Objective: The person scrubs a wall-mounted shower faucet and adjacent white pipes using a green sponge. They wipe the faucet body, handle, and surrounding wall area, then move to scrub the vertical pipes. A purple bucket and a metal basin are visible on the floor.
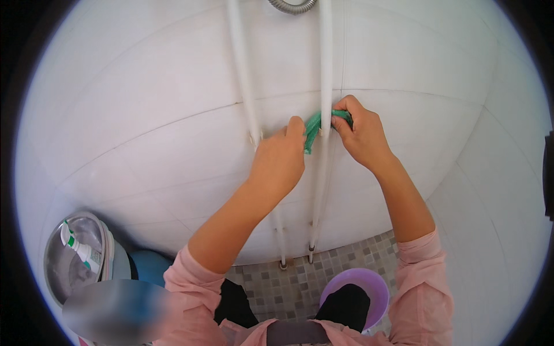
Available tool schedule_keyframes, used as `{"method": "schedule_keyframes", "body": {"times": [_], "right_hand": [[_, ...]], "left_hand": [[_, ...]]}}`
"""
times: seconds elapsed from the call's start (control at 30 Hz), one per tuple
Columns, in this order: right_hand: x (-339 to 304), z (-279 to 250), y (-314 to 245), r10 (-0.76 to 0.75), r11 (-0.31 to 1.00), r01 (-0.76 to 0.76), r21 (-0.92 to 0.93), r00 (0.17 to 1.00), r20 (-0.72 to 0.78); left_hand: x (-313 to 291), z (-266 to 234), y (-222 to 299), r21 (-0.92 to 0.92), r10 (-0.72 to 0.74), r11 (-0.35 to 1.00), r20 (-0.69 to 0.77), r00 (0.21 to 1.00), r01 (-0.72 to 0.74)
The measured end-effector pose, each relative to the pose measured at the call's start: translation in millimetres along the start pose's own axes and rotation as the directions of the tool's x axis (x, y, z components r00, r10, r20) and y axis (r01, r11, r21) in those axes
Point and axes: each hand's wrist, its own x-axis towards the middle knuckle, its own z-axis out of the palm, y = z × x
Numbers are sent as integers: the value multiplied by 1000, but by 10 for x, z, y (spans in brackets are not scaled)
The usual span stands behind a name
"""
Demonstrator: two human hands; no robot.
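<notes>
A green cloth (312, 130) passes behind the right one of two white vertical pipes (326, 63), so it comes out on both sides. My left hand (279, 155) is closed on the cloth's left end, between the two pipes. On the other side, my right hand (362, 130) pinches the right end between thumb and fingers. Part of the cloth is hidden behind the pipe and inside my hands. The left pipe (243, 69) stands just beyond my left hand, near a small bracket.
White tiled walls (144, 86) surround the pipes. A purple basin (378, 291) stands on the grey mosaic floor (283, 291) by my leg. At lower left are a metal basin (63, 271), a white-and-green spray bottle (86, 254) and a blue container (149, 266). A metal hose (293, 7) shows at the top.
</notes>
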Motion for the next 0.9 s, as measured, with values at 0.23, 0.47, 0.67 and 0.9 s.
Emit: {"method": "schedule_keyframes", "body": {"times": [0.23, 0.47, 0.67, 0.9], "right_hand": [[-103, -13, 84, 29, 1000, -30, -7, 999, -24], [-176, -164, 176, 112, 994, -112, -18, 994, 11], [-41, -22, 24, 11, 1000, -10, -21, 1000, 10], [-100, -18, 120, 70, 998, -70, -4, 997, 15]], "left_hand": [[132, 34, 95, 24, -27, 999, 21, 999, 27], [230, 94, 75, -13, -4, 1000, -25, 1000, 4], [-41, 10, 5, -72, -89, 993, 35, 995, 92], [54, 53, -30, -23, -44, 999, 31, 999, 45]]}}
